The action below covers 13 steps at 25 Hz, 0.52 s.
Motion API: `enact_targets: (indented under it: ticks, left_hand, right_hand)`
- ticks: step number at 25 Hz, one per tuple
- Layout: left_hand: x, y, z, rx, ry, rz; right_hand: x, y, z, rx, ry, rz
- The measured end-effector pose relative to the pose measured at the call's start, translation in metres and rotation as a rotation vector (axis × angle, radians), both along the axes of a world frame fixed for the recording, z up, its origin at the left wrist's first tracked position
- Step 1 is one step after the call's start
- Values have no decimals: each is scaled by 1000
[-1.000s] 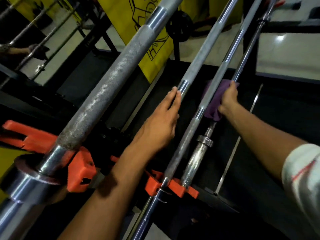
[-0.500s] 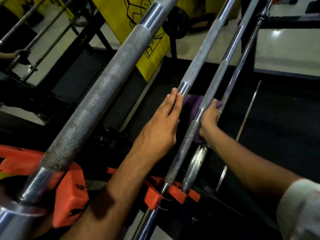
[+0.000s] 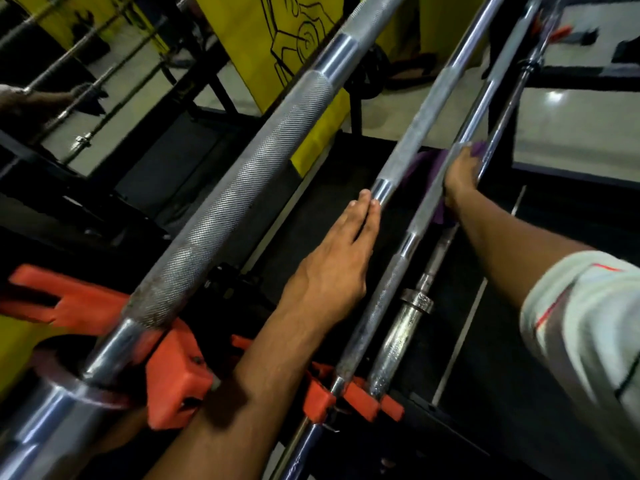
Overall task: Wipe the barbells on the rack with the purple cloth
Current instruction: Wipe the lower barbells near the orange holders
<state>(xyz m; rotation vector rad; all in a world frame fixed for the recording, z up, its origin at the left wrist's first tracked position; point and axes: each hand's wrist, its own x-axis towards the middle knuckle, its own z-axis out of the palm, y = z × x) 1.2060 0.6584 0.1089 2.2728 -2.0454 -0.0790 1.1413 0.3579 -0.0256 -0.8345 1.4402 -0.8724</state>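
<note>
Several steel barbells lay side by side, slanting away from the viewer, their near ends resting in an orange rack [image 3: 175, 379]. The left hand [image 3: 332, 268] lay flat and open, fingers straight, against the knurled barbell [image 3: 414, 133] second from the left, gripping nothing. The right hand [image 3: 460, 174] was closed around the purple cloth [image 3: 424, 164], pressing it to a thinner barbell [image 3: 498, 116] farther right, behind another bar [image 3: 408, 244] that crossed in front of it. The thickest barbell [image 3: 242, 188] ran past on the left. A white sleeve [image 3: 585, 327] covered the right upper arm.
</note>
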Motion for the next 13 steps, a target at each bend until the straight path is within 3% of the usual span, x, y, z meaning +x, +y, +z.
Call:
enact_targets:
  ticks: [8,13]
  left_hand:
    - [-7,1,11,15,-79,-4]
    - [-36,30,23,60,-154,66]
  right_hand:
    - [-59,158,-32,-163,239,580]
    - [-111,218,37,-222,15,637]
